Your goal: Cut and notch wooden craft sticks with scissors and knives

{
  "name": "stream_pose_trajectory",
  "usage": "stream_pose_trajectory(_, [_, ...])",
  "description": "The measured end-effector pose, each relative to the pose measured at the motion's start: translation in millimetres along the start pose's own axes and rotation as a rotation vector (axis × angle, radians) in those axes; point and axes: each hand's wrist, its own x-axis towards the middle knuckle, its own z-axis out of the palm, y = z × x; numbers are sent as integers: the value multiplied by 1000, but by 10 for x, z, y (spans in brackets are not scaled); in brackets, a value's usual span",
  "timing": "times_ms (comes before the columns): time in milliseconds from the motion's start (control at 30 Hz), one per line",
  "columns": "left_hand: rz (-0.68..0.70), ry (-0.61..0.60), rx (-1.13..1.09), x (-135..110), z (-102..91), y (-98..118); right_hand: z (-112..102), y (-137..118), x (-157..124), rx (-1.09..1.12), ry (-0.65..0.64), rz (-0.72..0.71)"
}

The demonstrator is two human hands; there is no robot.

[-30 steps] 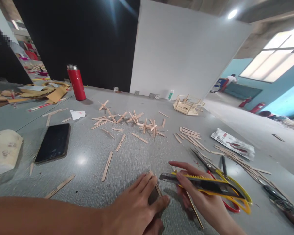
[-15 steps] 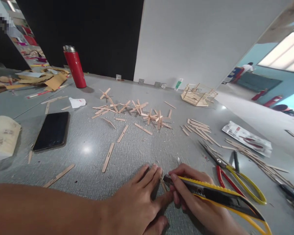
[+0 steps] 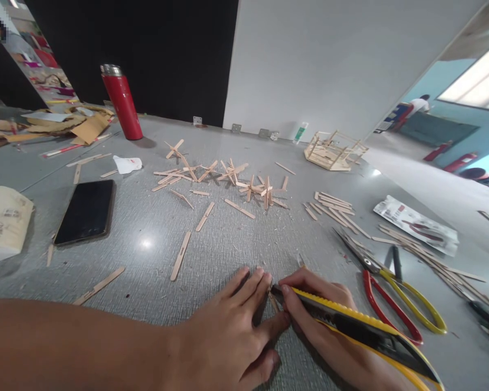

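My left hand [image 3: 232,336] lies flat on the grey table [image 3: 228,250], fingers stretched out and pressing a small wooden stick [image 3: 274,301] down near the front edge. My right hand [image 3: 321,320] grips a yellow and black utility knife [image 3: 362,331], its tip touching the stick right beside my left fingertips. Most of the stick is hidden under the fingers.
Loose wooden sticks [image 3: 228,182] lie scattered across the middle. A black phone [image 3: 85,212] and a red flask [image 3: 122,108] are at the left. Red and yellow handled pliers [image 3: 391,288] lie right of my hand. A stick frame [image 3: 334,152] stands far right.
My right hand brought the knife from above the table down to the stick, tip against my left fingers. The camera view dipped slightly lower.
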Motion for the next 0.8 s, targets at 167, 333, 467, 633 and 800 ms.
stream_pose_trajectory(167, [6, 24, 20, -7, 10, -3, 6, 19, -8, -6, 27, 8])
stream_pose_trajectory(333, [13, 25, 17, -8, 15, 0, 13, 39, 0, -25, 14, 11])
stream_pose_trajectory(467, [3, 33, 13, -11, 15, -3, 22, 44, -4, -4, 13, 27])
stream_pose_trajectory(633, [6, 11, -36, -14, 3, -16, 32, 51, -18, -6, -6, 57])
stream_pose_trajectory(800, [18, 6, -126, -18, -20, -18, 27, 67, -50, 11, -52, 79])
